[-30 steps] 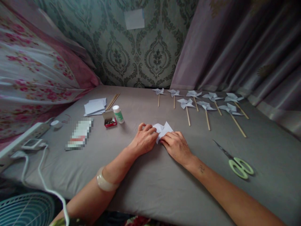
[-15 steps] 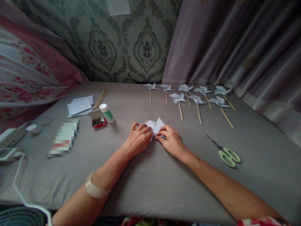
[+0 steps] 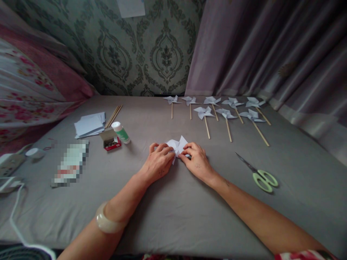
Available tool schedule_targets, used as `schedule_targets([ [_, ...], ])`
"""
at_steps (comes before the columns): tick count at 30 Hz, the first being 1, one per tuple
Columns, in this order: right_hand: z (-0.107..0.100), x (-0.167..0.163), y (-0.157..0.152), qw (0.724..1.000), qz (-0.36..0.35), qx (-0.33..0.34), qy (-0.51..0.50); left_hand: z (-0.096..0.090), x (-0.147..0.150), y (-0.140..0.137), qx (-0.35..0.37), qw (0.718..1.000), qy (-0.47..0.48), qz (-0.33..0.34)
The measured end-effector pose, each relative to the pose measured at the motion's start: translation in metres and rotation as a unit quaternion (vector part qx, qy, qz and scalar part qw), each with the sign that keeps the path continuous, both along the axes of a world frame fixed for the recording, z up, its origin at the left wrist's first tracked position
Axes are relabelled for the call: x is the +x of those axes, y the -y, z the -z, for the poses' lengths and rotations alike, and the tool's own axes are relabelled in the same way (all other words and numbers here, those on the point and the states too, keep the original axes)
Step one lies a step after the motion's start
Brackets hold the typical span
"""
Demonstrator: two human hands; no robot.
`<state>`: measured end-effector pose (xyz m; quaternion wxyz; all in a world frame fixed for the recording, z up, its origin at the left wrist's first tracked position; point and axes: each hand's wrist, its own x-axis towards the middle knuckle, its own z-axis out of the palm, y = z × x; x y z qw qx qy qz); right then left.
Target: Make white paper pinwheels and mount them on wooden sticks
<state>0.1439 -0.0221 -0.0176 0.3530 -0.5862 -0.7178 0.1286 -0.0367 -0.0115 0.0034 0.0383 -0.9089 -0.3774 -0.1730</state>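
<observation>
A white paper pinwheel without a visible stick lies on the grey cloth between my hands, its corners folded toward the middle. My left hand presses its fingers onto the left side of the paper. On the right side, my right hand pinches a folded corner near the centre between thumb and fingers. The fingers partly cover the pinwheel, so its centre is only partly seen.
Finished pinwheels on sticks lie at the back right. Green-handled scissors rest at right. Leftward are a glue bottle, an open red box of small metal pieces, wooden sticks, paper sheets and a power strip.
My right thumb and fingers have shifted slightly inward on the paper, toward its centre. My left hand stays on the pinwheel. The view has turned a little.
</observation>
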Motion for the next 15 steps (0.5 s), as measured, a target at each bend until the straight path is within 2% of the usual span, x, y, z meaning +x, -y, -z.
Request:
schedule_targets([
  [15,-0.0047,-0.0072,-0.0105,1.0,0.02,-0.014,0.016,0.0037,-0.0006,-0.0017,-0.007,1.0,0.008,-0.002],
])
